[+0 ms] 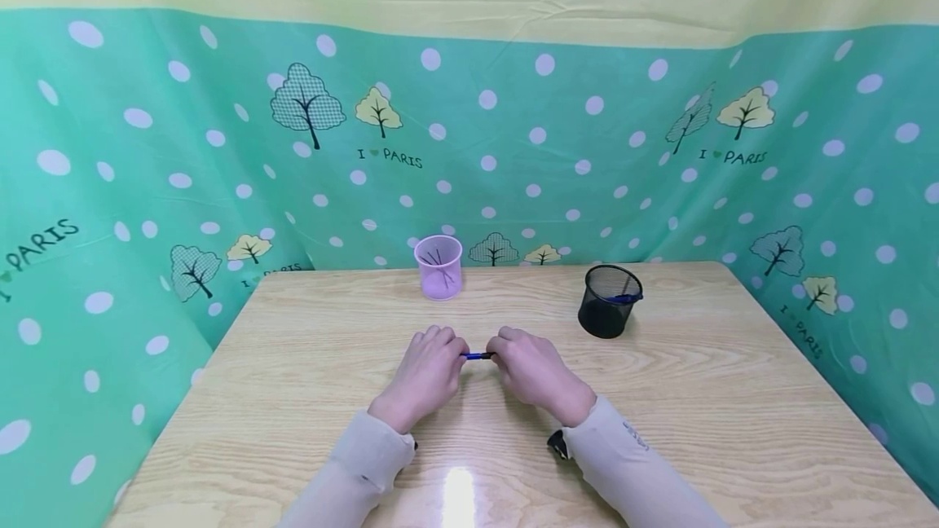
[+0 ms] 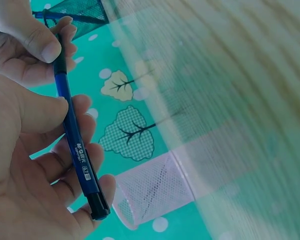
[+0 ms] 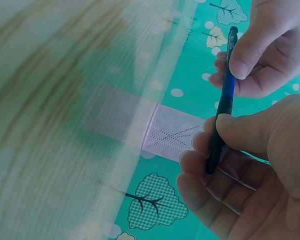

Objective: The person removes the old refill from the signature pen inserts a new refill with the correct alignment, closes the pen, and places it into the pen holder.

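A blue pen [image 1: 474, 356] with a black grip section is stretched between both hands just above the table's middle. My left hand [image 1: 433, 369] pinches its blue barrel near the clip end; in the left wrist view white lettering shows on the barrel [image 2: 79, 150] and the other fingers lie curled behind it. My right hand [image 1: 531, 365] pinches the black grip [image 3: 224, 107] between thumb and fingers, at the writing end. In the head view the fingers cover most of the pen.
At the back edge of the wooden table [image 1: 330, 365] stands a lilac mesh pen holder [image 1: 441, 275]. A black mesh pen holder [image 1: 604, 316] stands to the right, with a blue pen [image 1: 623, 298] inside. A green dotted cloth [image 1: 513, 112] hangs behind and along the sides.
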Action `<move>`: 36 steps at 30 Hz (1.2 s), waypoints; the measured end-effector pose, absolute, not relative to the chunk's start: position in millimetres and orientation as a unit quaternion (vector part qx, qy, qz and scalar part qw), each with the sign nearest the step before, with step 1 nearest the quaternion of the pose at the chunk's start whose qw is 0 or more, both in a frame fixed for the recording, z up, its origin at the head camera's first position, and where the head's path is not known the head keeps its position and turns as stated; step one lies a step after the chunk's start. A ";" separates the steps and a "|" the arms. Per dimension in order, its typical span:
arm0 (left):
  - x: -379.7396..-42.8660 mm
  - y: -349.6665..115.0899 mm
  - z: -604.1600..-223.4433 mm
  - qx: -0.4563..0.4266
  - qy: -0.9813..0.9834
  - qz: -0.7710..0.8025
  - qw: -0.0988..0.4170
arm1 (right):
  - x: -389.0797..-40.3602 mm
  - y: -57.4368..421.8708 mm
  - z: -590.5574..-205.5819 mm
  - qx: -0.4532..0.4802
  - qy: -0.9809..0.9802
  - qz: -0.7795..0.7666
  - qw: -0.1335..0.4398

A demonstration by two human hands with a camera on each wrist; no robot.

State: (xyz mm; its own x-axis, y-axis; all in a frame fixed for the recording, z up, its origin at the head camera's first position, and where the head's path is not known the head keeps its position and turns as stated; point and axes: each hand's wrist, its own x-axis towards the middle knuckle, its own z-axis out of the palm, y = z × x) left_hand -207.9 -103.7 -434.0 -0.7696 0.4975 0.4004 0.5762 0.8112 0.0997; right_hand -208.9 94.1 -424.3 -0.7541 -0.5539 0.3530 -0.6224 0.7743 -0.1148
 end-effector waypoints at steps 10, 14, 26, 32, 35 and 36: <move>-207.3 -102.0 -433.9 -0.279 -0.933 -0.142 0.178 | -208.3 93.2 -424.7 0.317 -0.931 0.111 0.144; -207.4 -101.3 -434.5 -0.278 -0.931 -0.147 0.184 | -208.0 92.8 -424.7 0.317 -0.931 0.114 0.141; -208.0 -101.7 -432.9 -0.284 -0.929 -0.149 0.186 | -207.9 92.9 -425.0 0.322 -0.928 0.118 0.148; -208.0 -102.4 -432.5 -0.283 -0.930 -0.151 0.178 | -207.8 93.1 -424.8 0.324 -0.927 0.116 0.151; -207.7 -102.6 -432.3 -0.282 -0.932 -0.143 0.178 | -207.7 93.1 -424.6 0.323 -0.928 0.115 0.148; -207.7 -102.7 -432.2 -0.283 -0.932 -0.140 0.178 | -207.8 93.1 -424.5 0.322 -0.928 0.115 0.148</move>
State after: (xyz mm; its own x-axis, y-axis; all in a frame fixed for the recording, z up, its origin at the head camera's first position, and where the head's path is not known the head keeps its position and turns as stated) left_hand -207.7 -102.7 -432.2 -0.7768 0.4772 0.4109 0.5766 0.8013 0.1594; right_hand -207.8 93.1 -424.5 -0.7485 -0.5639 0.3489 -0.6321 0.7658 -0.1183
